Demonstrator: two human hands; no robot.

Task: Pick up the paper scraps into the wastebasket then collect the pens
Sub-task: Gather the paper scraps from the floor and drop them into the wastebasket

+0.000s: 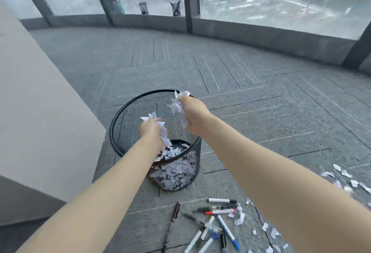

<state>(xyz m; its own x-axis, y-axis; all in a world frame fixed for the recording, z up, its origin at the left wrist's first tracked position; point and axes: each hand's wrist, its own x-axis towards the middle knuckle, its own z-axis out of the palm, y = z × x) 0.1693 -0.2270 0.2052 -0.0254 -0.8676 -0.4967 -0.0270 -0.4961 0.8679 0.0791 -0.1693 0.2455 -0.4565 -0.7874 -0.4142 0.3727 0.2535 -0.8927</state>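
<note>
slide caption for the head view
Both hands hold paper scraps over the mesh wastebasket; pens wait on the floor.

We see a black mesh wastebasket (pixel 176 174) upright, part-filled with white paper scraps (pixel 173 152). More scraps (pixel 346 174) lie right; pens (pixel 214 222) lie scattered near.

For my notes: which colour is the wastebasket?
Black wire mesh; the wastebasket shows best in the head view.

Soft overcast daylight from windows (pixel 281 1), motion blur, wide-angle edge curvature
</note>
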